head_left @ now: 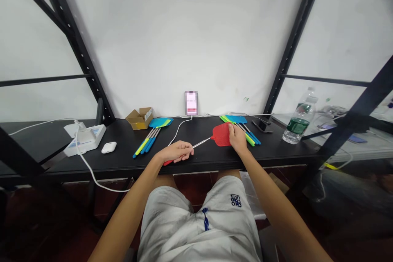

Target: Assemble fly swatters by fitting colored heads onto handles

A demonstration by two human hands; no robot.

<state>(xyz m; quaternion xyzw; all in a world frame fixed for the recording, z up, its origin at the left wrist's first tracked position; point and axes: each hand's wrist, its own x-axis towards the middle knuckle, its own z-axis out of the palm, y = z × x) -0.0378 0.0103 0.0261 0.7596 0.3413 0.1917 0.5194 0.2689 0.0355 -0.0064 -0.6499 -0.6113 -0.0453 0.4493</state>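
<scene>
A red fly swatter [221, 134] with a thin metal shaft is held in both hands just above the table's front part. My left hand [179, 151] is closed around its handle and lower shaft, and the red grip end pokes out beneath. At the other end, my right hand [237, 136] pinches the right edge of the red paddle, thumb on top. Just behind my right hand lies a bunch of blue and green fly swatters [250, 133]. Another bunch of blue and green fly swatters [150, 141] rests on the table beyond my left hand.
On the black table [202, 159], an open cardboard box [139, 119] stands at the back left. Nearby are a white earphone case [109, 147] and a power strip [89, 139] with cables. A lit phone [191, 103] leans on the wall. Rightward are a dark phone [262, 126] and water bottles [297, 125].
</scene>
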